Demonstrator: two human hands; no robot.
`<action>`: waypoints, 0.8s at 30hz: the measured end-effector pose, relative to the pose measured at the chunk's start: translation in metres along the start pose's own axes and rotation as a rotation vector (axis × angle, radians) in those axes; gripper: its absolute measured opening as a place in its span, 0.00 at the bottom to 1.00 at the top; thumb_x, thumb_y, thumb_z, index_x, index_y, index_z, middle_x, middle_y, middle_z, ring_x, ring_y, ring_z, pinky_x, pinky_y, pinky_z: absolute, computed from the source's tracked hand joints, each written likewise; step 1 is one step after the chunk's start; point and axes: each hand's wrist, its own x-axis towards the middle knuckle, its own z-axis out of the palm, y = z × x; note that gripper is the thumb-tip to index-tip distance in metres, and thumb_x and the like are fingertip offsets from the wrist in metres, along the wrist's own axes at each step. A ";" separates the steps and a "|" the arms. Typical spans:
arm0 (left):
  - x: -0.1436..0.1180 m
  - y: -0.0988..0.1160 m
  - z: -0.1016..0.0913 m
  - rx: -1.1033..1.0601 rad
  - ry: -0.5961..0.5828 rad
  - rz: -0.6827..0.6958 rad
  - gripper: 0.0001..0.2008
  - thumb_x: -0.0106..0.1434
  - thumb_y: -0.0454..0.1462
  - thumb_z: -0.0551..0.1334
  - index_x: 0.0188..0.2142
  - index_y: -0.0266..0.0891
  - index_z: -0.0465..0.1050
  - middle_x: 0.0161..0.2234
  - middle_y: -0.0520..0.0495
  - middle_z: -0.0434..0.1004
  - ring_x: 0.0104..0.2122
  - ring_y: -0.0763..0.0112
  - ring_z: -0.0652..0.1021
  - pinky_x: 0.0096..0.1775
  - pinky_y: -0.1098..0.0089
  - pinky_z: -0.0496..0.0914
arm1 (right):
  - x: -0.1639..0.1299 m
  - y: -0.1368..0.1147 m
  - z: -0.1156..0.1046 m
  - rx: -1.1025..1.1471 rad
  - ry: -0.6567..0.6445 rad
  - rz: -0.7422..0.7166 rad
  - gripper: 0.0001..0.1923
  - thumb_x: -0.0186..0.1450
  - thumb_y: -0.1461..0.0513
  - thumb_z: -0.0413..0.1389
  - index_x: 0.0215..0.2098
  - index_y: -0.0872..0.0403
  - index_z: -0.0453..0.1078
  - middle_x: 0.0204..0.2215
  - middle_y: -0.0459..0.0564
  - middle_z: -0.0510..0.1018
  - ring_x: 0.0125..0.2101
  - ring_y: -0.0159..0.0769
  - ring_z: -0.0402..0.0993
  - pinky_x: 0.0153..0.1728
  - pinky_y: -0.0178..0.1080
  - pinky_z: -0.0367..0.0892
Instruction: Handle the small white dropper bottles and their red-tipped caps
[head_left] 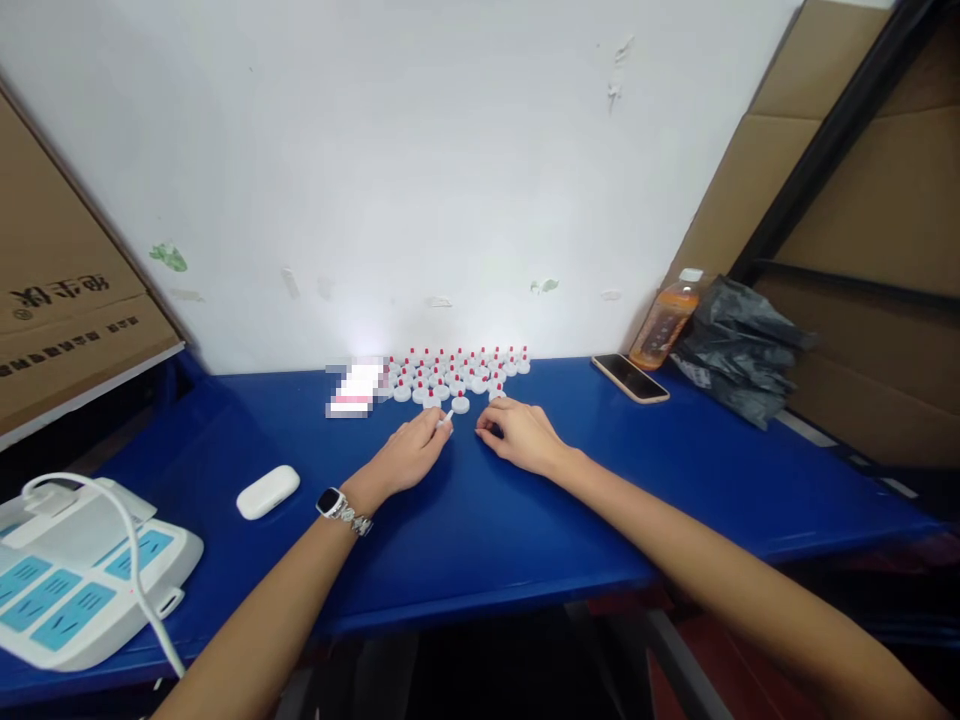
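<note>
A person's left hand [411, 455] is pinching a small white stick [448, 417] on the blue desk [480, 520], its long axis slanting up and to the right toward a white cap [460, 404]. The right hand [519, 435] is resting just beside it, fingers curled; whether its grip is grasping anything cannot be told. Rows of white caps with red tips [457, 372] are standing against the wall behind. A cardboard box [60, 320] at left is bearing printed characters, unreadable here. A phone [630, 378] and a bottle [664, 320] are lying well apart at right.
</note>
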 end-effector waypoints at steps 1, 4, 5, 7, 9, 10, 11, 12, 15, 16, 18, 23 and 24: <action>0.000 0.000 0.000 -0.008 0.002 -0.005 0.18 0.72 0.50 0.43 0.35 0.43 0.61 0.34 0.51 0.69 0.34 0.67 0.71 0.39 0.66 0.64 | 0.000 0.001 -0.002 -0.006 -0.007 -0.004 0.05 0.66 0.61 0.56 0.35 0.51 0.74 0.34 0.46 0.78 0.39 0.34 0.73 0.35 0.35 0.59; -0.001 0.003 0.002 -0.039 0.015 -0.004 0.18 0.72 0.50 0.44 0.36 0.43 0.62 0.34 0.51 0.69 0.34 0.67 0.71 0.39 0.67 0.64 | -0.001 0.003 -0.006 -0.032 -0.019 0.011 0.04 0.65 0.61 0.57 0.33 0.52 0.73 0.34 0.46 0.78 0.39 0.35 0.73 0.34 0.35 0.59; -0.001 0.005 0.004 -0.051 0.022 0.006 0.18 0.72 0.50 0.44 0.36 0.43 0.62 0.34 0.51 0.69 0.34 0.67 0.71 0.39 0.67 0.64 | -0.001 0.004 -0.007 -0.043 -0.019 0.019 0.04 0.65 0.61 0.57 0.33 0.52 0.73 0.34 0.47 0.78 0.39 0.35 0.73 0.34 0.35 0.59; 0.000 0.008 0.007 -0.082 0.035 0.032 0.18 0.72 0.50 0.44 0.36 0.42 0.62 0.34 0.51 0.69 0.34 0.68 0.71 0.39 0.67 0.64 | -0.003 0.005 -0.008 -0.059 -0.018 0.026 0.04 0.66 0.61 0.56 0.34 0.52 0.72 0.35 0.47 0.78 0.40 0.35 0.73 0.34 0.35 0.59; 0.000 0.012 0.010 -0.112 0.033 0.054 0.17 0.72 0.50 0.44 0.36 0.42 0.62 0.34 0.51 0.69 0.34 0.68 0.71 0.39 0.68 0.64 | -0.004 0.005 -0.009 -0.069 -0.014 0.012 0.04 0.66 0.61 0.55 0.35 0.52 0.72 0.36 0.48 0.78 0.40 0.36 0.73 0.34 0.35 0.59; 0.001 0.014 0.011 -0.127 0.028 0.061 0.17 0.72 0.50 0.45 0.36 0.42 0.62 0.34 0.51 0.69 0.34 0.68 0.71 0.39 0.68 0.64 | -0.005 0.004 -0.009 -0.072 -0.009 -0.001 0.04 0.66 0.61 0.55 0.35 0.52 0.72 0.37 0.48 0.78 0.41 0.36 0.73 0.34 0.35 0.59; 0.001 0.015 0.012 -0.141 0.022 0.065 0.17 0.72 0.50 0.45 0.36 0.42 0.62 0.34 0.51 0.69 0.34 0.68 0.71 0.39 0.68 0.64 | -0.005 0.003 -0.009 -0.071 -0.005 -0.015 0.04 0.66 0.61 0.55 0.35 0.52 0.72 0.37 0.49 0.78 0.41 0.36 0.73 0.34 0.35 0.60; 0.001 0.016 0.013 -0.152 0.017 0.067 0.17 0.72 0.50 0.45 0.36 0.42 0.62 0.34 0.51 0.69 0.34 0.68 0.71 0.39 0.68 0.64 | -0.006 0.002 -0.010 -0.065 -0.002 -0.025 0.04 0.66 0.61 0.55 0.36 0.52 0.72 0.37 0.49 0.79 0.41 0.36 0.73 0.34 0.35 0.60; 0.001 0.019 0.013 -0.181 0.009 0.075 0.18 0.72 0.49 0.45 0.37 0.42 0.63 0.34 0.51 0.70 0.35 0.68 0.71 0.40 0.67 0.65 | -0.006 0.001 -0.009 0.014 -0.001 -0.008 0.05 0.66 0.62 0.55 0.37 0.52 0.72 0.36 0.48 0.80 0.36 0.34 0.75 0.34 0.34 0.60; 0.001 0.019 0.013 -0.190 0.008 0.079 0.17 0.72 0.49 0.45 0.38 0.41 0.63 0.34 0.51 0.69 0.35 0.68 0.71 0.40 0.67 0.65 | -0.005 0.002 -0.008 0.071 0.004 0.014 0.05 0.66 0.61 0.55 0.38 0.52 0.72 0.34 0.47 0.80 0.34 0.33 0.75 0.33 0.34 0.61; 0.001 0.021 0.013 -0.202 0.008 0.086 0.17 0.72 0.49 0.44 0.37 0.41 0.63 0.34 0.51 0.69 0.34 0.69 0.70 0.40 0.68 0.65 | -0.003 0.005 -0.005 0.252 0.038 0.067 0.06 0.66 0.60 0.55 0.38 0.52 0.73 0.31 0.45 0.80 0.30 0.32 0.75 0.33 0.34 0.63; 0.001 0.025 0.013 -0.205 0.005 0.094 0.17 0.73 0.48 0.44 0.37 0.41 0.63 0.33 0.51 0.68 0.33 0.69 0.69 0.38 0.67 0.64 | 0.006 0.011 0.008 0.894 0.161 0.212 0.17 0.63 0.51 0.57 0.43 0.56 0.73 0.30 0.50 0.81 0.26 0.33 0.76 0.24 0.34 0.68; 0.002 0.026 0.013 -0.203 0.008 0.090 0.17 0.73 0.48 0.44 0.37 0.41 0.63 0.33 0.51 0.68 0.33 0.69 0.69 0.38 0.67 0.64 | 0.008 0.010 0.009 0.990 0.183 0.242 0.18 0.62 0.50 0.59 0.41 0.56 0.73 0.31 0.51 0.81 0.27 0.34 0.77 0.23 0.34 0.69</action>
